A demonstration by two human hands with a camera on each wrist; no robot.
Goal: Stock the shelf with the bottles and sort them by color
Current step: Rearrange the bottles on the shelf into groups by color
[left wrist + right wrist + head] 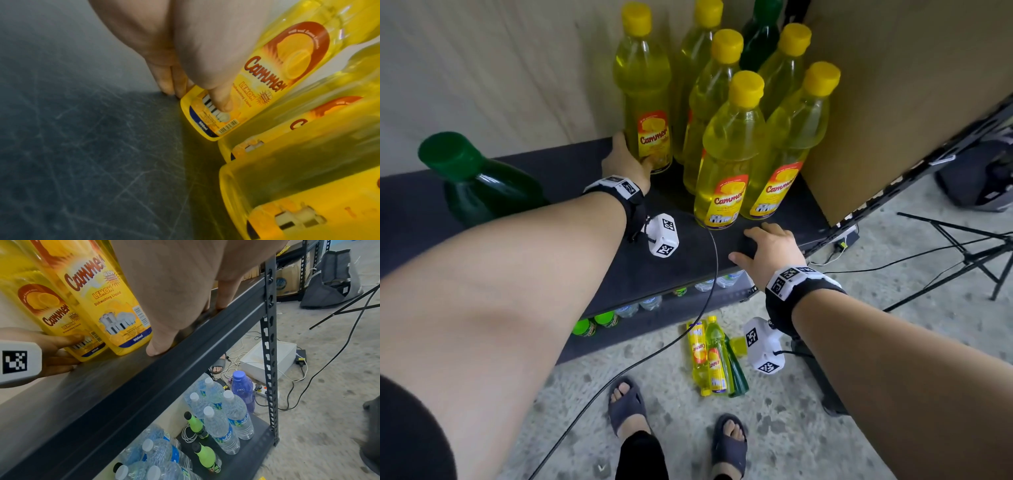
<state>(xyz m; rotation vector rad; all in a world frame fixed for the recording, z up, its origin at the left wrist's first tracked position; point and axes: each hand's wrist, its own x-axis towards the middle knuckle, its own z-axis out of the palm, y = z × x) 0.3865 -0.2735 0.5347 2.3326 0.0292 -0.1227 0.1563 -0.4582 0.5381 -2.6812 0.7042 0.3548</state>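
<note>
Several yellow dish-soap bottles stand in a cluster on the dark shelf board (571,164), with a green bottle (760,34) behind them. My left hand (631,157) grips the base of the leftmost yellow bottle (647,102), which stands upright against the back wall. In the left wrist view the thumb (223,102) lies on that bottle's label (273,68) and the fingers wrap behind it. Another green bottle (479,181) stands at the shelf's left. My right hand (756,240) rests on the shelf's front edge (205,331), holding nothing. On the floor lie more yellow bottles (705,356) and a green one (736,370).
A cardboard panel (893,85) walls off the shelf's right side. The lower shelf holds water bottles (222,426) and bright green bottles (207,456). A black cable (688,342) hangs over the shelf edge. A tripod (962,253) and a grey bag (976,178) are at right. My sandalled feet (626,407) are below.
</note>
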